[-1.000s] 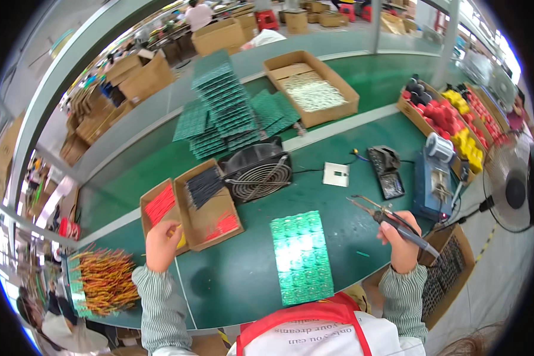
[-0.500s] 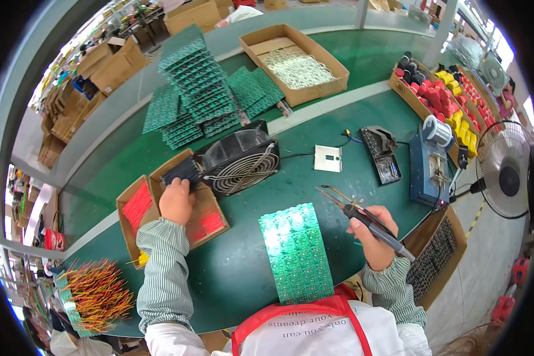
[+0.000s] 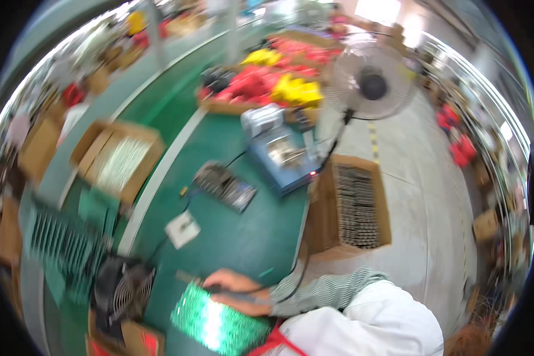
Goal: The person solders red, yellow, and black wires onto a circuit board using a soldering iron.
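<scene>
My right hand (image 3: 237, 292) comes in from the right and is closed around a soldering iron (image 3: 215, 289), whose cable loops back over my striped sleeve. Motion blur smears the picture, so the iron's tip and the thin second tool seen with it earlier are hard to make out. Just below the hand lies a green circuit board panel (image 3: 190, 317), a bright glare across its middle. I cannot tell whether the hand touches the panel. My left hand is outside the picture.
A blue soldering machine with a solder spool (image 3: 279, 154) stands at the table's far edge, beside a dark tray (image 3: 225, 185) and a white plate (image 3: 183, 229). At left are a black fan (image 3: 124, 291) and stacked boards (image 3: 62, 237). A carton of parts (image 3: 384, 219) sits right of the table.
The view has swung to the right, so everything has shifted left. My left hand, earlier at the black wires in a box, has left the picture. My right hand now lies over the panel's edge.
</scene>
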Demonstrator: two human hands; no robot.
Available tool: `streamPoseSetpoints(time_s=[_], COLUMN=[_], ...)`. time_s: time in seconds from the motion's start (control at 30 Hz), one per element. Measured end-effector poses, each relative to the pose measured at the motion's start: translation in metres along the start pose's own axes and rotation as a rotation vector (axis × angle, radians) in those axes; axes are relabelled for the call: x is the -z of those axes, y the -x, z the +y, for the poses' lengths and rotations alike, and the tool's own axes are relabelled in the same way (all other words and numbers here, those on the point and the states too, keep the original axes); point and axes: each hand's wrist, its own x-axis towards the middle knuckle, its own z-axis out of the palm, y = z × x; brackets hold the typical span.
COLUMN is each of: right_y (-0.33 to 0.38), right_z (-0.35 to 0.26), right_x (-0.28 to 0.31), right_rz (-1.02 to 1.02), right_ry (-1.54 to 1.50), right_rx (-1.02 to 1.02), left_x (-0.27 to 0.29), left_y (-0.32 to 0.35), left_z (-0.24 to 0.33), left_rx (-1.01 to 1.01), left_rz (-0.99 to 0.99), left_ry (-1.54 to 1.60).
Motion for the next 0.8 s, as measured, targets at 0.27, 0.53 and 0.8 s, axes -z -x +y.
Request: streamPoseSetpoints(time_s=[0.27, 0.53, 0.8], right_y=[0.011, 0.001, -0.005], right_z=[-0.013, -0.011, -0.006], right_x=[-0.008, -0.016, -0.018], right_rz=[-0.034, -0.06, -0.089], right_ry=[-0.067, -0.08, -0.019], right_rx=[-0.027, -0.002, 0.054], left_x=[-0.066, -0.048, -0.026], left_y=[-0.174, -0.197, -0.181], left_z=[0.04, 0.061, 0.081], left_rx=[-0.279, -0.318, -0.318], left_rz=[0.033, 0.042, 0.019], left_ry=[0.12, 0.109, 0.087])
